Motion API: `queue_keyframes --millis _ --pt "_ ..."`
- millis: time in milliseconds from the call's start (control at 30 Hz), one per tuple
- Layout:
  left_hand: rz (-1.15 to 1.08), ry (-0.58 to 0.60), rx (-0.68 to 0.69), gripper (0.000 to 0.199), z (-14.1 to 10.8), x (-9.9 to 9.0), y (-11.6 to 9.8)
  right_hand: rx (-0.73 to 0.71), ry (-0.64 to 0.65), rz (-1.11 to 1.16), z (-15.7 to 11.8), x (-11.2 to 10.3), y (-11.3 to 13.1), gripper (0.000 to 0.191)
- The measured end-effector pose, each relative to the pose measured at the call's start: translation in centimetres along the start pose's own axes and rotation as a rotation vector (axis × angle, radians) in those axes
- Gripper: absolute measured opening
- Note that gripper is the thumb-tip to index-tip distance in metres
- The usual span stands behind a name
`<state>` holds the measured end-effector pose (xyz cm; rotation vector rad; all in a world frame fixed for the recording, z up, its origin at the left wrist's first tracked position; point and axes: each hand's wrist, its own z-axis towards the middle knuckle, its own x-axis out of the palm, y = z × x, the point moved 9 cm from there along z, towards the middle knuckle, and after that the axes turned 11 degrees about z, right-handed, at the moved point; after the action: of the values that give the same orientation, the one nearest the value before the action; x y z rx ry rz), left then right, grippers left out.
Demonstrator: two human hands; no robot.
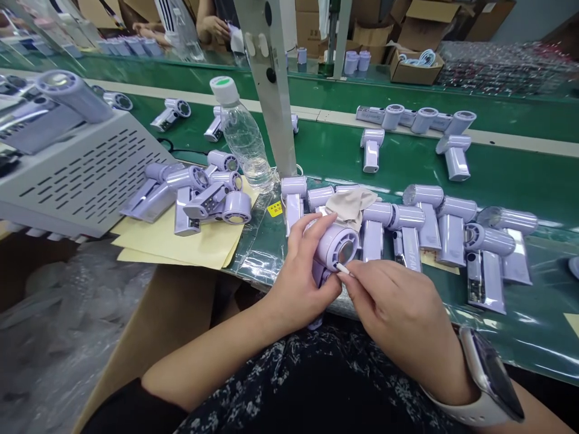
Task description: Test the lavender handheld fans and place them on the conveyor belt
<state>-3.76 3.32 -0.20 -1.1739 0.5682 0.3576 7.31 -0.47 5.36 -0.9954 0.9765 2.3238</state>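
Observation:
My left hand point(294, 283) is wrapped round a lavender handheld fan point(333, 246), its round head tilted up toward me near the table's front edge. Between the fingertips of my right hand point(398, 298) is a thin white stick point(342, 267), whose tip touches the lower rim of the fan head. Just behind the held fan, a crumpled grey cloth point(350, 205) lies over other fans. To the right stand and lie several lavender fans point(451, 232), some with exposed circuit parts.
A clear plastic bottle point(246, 138) stands beside a metal post point(271, 84). Several fan parts lie on yellow paper point(208, 250) at left, by a perforated grey box point(90, 175). More fans sit on the green belt point(325, 147). Across it, another person's hand point(217, 27) shows.

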Motion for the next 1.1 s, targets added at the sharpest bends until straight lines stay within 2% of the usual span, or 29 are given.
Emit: queue_keyframes --millis 300,633,933,1100 --pt "0.028 0.051 0.053 0.078 0.0 0.5 -0.6 -0.051 0.029 -0.066 -0.4 -0.4 0.2 0.024" --pt "-0.127 0.134 0.045 0.08 0.2 1.0 -0.6 -0.048 -0.019 0.017 -0.6 -0.8 -0.5 0.028" --pt "-0.24 0.238 -0.051 0.082 0.2 1.4 -0.1 -0.083 -0.01 0.058 -0.5 -1.3 -0.4 0.027" --pt "-0.253 0.243 -0.076 0.083 0.0 1.5 0.2 -0.073 0.002 0.078 -0.4 -1.2 -0.4 0.026"
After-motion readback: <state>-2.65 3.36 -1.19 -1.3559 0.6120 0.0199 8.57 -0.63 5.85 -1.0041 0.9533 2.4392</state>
